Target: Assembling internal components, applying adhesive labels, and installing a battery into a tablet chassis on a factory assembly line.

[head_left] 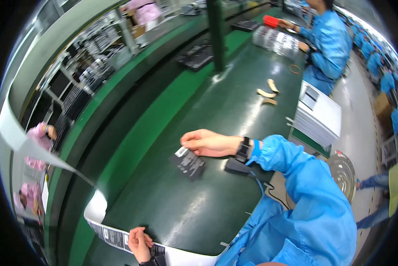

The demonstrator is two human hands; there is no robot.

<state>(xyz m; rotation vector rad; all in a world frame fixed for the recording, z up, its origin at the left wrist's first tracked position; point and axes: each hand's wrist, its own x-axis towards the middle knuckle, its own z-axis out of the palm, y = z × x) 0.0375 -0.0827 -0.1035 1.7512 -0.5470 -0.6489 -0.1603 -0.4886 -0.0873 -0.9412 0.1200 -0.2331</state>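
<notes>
My right hand (210, 142) is out over the middle of the green bench, pinching the upper edge of a flat black printed label (191, 165) with a white patch at its corner. At the near edge my left hand (140, 244) has its fingers closed at a long white strip of black labels (114, 237). The strip curves up at its left end and passes my left wrist toward my body. Exactly how the left fingertips grip it is hard to make out. A small dark box-shaped device (238, 167) with a cable lies by my right wrist.
Curved tan pieces (266, 93) and a rubber band (295, 68) lie farther up the bench. A stack of white sheets (317, 116) stands at the right edge, near a round metal stool (342, 175). A green post (215, 35) rises beyond. A co-worker (329, 42) in blue handles a red tray (271, 21).
</notes>
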